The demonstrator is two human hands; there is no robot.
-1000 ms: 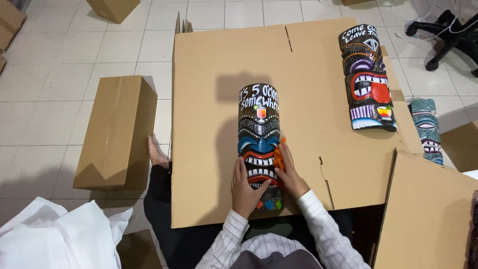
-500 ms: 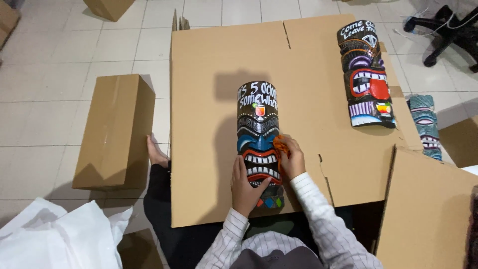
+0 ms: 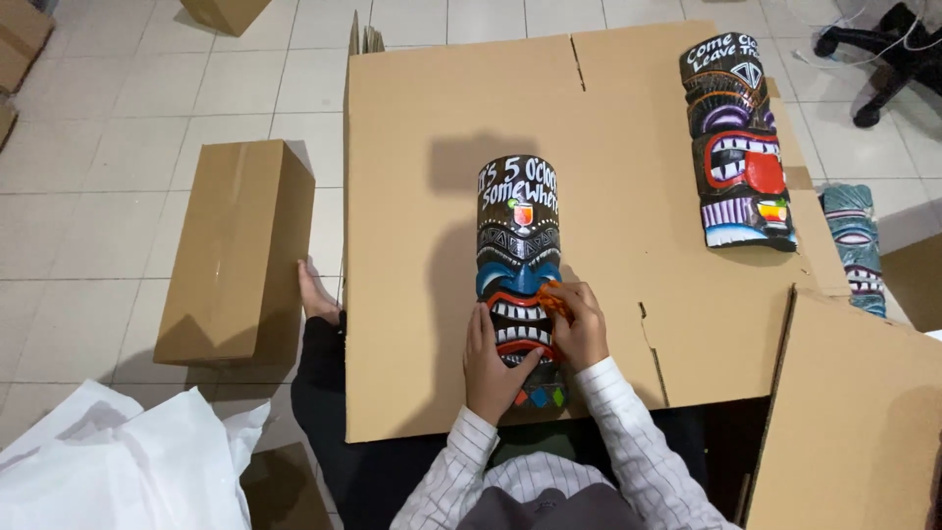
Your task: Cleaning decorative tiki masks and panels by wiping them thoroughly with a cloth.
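Note:
A long carved wooden mask (image 3: pixel 517 231), painted dark with a blue nose, white teeth and a red mouth, lies face up on a flattened cardboard sheet (image 3: pixel 608 118) in front of me. My left hand (image 3: pixel 489 365) rests on its lower left side, fingers along the teeth. My right hand (image 3: pixel 579 322) presses a small orange cloth (image 3: pixel 555 298) against the mask's right cheek.
A second, larger painted mask (image 3: pixel 738 147) lies at the sheet's far right, and a teal mask (image 3: pixel 854 245) on the floor beyond it. A closed cardboard box (image 3: pixel 234 245) stands at my left, white wrapping paper (image 3: pixel 118 461) at lower left, another cardboard piece (image 3: pixel 854 412) at lower right.
My right hand has slid up the mask's right side with the orange cloth. My left hand stays on the lower part.

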